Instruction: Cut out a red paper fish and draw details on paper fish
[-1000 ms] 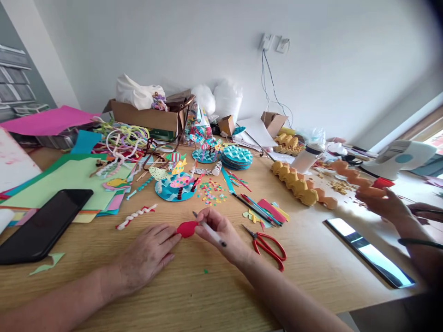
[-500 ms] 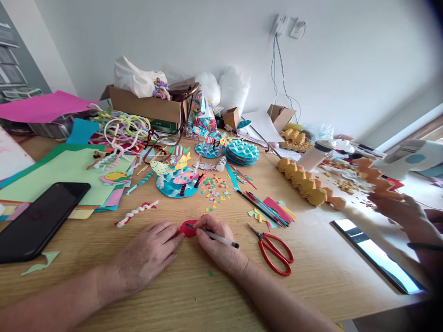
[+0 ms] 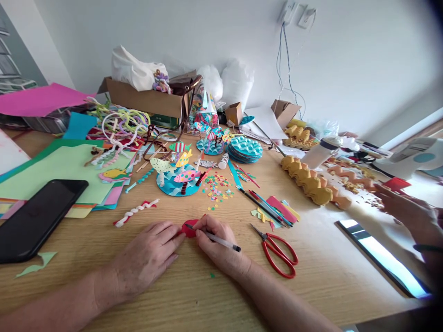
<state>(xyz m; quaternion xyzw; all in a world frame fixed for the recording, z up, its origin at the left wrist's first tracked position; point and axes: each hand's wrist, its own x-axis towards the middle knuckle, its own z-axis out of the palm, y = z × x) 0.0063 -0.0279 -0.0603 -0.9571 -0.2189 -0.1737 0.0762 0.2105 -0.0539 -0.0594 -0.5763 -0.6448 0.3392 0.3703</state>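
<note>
The red paper [image 3: 189,229] lies on the surface [image 3: 166,295] between the hands: the left hand [image 3: 148,253] presses its edge, fingers flat; the right hand [image 3: 221,244] grips a pen [image 3: 221,241], tip on the paper, no longer raised above it.

The left hand [image 3: 152,253] and right hand [image 3: 216,242] hide the ends of the red paper [image 3: 189,229] and part of the pen [image 3: 223,240]. The black phone [image 3: 43,216] (like the desk [image 3: 187,290]'s near left corner) is cut off. Rightward, another person's forearm [image 3: 427,240] blurs into darkness.
</note>
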